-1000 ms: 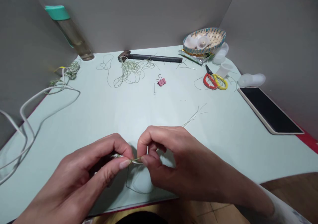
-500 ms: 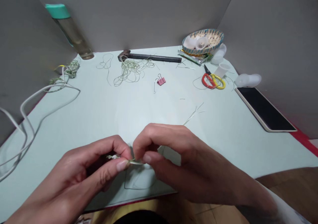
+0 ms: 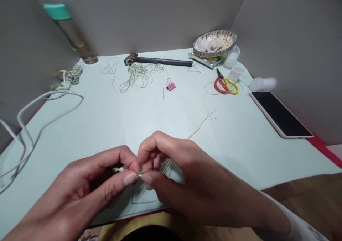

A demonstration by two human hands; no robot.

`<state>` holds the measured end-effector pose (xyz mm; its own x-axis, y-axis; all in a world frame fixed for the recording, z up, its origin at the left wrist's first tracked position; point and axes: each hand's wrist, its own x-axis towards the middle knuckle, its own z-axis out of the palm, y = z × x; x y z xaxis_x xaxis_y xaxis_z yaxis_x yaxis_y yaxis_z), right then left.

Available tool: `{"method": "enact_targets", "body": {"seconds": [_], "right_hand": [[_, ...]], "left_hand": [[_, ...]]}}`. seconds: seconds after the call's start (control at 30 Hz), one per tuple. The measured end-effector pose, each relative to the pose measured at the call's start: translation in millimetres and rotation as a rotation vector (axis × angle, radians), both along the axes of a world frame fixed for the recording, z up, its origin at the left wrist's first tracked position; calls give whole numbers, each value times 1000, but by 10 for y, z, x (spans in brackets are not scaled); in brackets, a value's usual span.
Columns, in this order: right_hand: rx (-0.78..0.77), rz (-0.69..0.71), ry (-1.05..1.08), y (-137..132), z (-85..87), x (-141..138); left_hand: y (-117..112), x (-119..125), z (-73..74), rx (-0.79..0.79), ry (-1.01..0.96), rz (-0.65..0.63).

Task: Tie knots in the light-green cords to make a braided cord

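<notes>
Near the table's front edge, a braided cord (image 3: 119, 169) of thin green and white strands is pinched between the thumb and forefinger of my left hand (image 3: 107, 180). Its braided end shows inside that palm. My right hand (image 3: 176, 173) is closed on the strands just beside the left fingertips, thumb and forefinger almost touching them. Loose pale strands (image 3: 199, 127) run out behind my right hand toward the middle of the table. One thin strand (image 3: 133, 198) loops down below both hands. The exact crossing of the strands between the fingers is partly hidden.
At the back lie a hammer (image 3: 162, 61), tangled thread (image 3: 137, 73) and a pink binder clip (image 3: 171, 87). Scissors (image 3: 226, 85), a woven basket (image 3: 229, 40) and a phone (image 3: 280, 114) are right; a bottle (image 3: 77, 38) and white cable (image 3: 32, 105) left.
My right hand has moved slightly left, its thumb now close against my left fingertips on the strands. My left hand keeps its pinch. The whole view has shifted a little.
</notes>
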<state>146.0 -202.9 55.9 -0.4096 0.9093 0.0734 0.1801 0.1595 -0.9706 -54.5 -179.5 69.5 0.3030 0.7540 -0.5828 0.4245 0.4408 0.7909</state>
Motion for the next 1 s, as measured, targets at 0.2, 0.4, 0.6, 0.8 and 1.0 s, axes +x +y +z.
{"method": "enact_targets", "body": {"seconds": [0.2, 0.4, 0.6, 0.8, 1.0], "right_hand": [[-40, -25, 34, 31, -26, -36], [-196, -66, 162, 51, 28, -60], [-227, -115, 174, 73, 2, -59], [-283, -213, 117, 81, -93, -108], [-338, -191, 77, 122, -115, -84]], "left_hand": [[8, 75, 77, 15, 48, 16], [-7, 54, 35, 87, 20, -24], [35, 48, 14, 159, 36, -88], [104, -70, -127, 405, 1, -118], [76, -130, -197, 546, 23, -135]]}}
